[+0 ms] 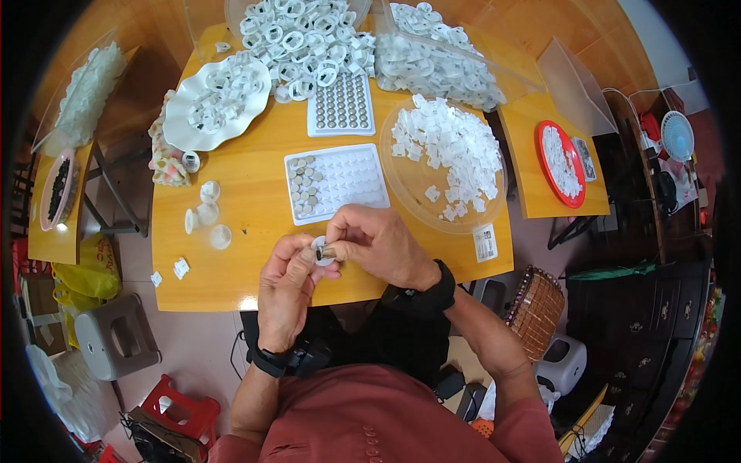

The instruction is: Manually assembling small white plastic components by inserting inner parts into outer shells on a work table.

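My left hand (285,282) grips a small round white plastic housing (323,248) near the table's front edge. My right hand (386,245) is closed in a pinch over the housing; a small dark and metallic bit shows at its fingertips, too small to name. Just beyond my hands lies a white plastic tray (363,166) with loose button cells (303,185) in its left part. Behind it, another tray (311,127) holds rows of button cells. To the left, several white round housings (207,214) stand on the table, with small white plastic pieces (181,268) nearer me.
A scalloped white dish (176,116) and a big heap of white ring parts (297,38) sit at the back. On the right, a clear round tray (401,204) holds white plastic pieces. A red plate (575,197) stands on a side table. Stools (116,339) are on the floor.
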A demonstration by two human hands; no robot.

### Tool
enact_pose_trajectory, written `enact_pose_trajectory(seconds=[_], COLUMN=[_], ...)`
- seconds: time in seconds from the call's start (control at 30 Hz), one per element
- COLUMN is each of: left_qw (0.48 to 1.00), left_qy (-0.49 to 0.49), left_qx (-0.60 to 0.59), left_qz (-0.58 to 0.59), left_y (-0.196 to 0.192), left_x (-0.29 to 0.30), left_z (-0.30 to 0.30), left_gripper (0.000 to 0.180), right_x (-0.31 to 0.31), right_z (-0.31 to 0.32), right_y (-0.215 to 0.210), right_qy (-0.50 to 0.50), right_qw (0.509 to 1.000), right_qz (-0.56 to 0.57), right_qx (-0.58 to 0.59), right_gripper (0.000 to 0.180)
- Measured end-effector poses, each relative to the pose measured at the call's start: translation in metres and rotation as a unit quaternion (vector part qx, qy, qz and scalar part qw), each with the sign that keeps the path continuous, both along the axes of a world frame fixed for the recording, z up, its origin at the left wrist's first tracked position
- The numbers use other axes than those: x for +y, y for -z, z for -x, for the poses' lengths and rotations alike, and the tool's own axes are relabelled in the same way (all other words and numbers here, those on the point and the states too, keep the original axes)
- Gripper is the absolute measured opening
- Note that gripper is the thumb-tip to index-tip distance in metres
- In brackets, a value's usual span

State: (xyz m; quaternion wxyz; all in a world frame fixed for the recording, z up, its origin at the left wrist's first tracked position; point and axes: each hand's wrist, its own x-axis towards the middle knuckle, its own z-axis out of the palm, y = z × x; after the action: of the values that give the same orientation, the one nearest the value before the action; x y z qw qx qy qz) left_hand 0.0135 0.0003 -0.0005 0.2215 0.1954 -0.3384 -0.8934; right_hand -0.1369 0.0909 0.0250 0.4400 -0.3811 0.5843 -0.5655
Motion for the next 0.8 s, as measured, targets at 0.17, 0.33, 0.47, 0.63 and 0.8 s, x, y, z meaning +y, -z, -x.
enact_pose_trajectory(seconds=[0.17,0.33,0.47,0.63,0.8], left_qw=[1.000,0.999,0.998,0.999,0.999], left_qy=[-0.001,-0.017,-0.030,-0.029,-0.020], left_qx=[-0.002,-0.021,-0.031,-0.022,-0.018], left_qz=[0.028,0.033,0.036,0.036,0.031], left_y=[0.003,-0.002,-0.002,-0.001,-0.002], left_x=[0.001,0.004,0.006,0.005,0.004], left_z=[-0.001,0.002,0.002,0.002,0.002], left_gripper=[0.019,0.017,0.018,0.018,0.019], right_x=[-0.001,-0.004,-0.006,-0.007,-0.005], right_z=[-0.003,-0.008,-0.013,-0.016,-0.016], right_y=[0.001,0.001,0.004,0.006,0.008], right_qy=[0.030,0.069,0.097,0.118,0.136], right_qw=[0.986,0.961,0.945,0.946,0.941], right_qz=[0.021,0.065,0.090,0.087,0.098], right_qx=[0.162,0.261,0.298,0.289,0.293], right_gripper=[0.012,0.012,0.010,0.010,0.009])
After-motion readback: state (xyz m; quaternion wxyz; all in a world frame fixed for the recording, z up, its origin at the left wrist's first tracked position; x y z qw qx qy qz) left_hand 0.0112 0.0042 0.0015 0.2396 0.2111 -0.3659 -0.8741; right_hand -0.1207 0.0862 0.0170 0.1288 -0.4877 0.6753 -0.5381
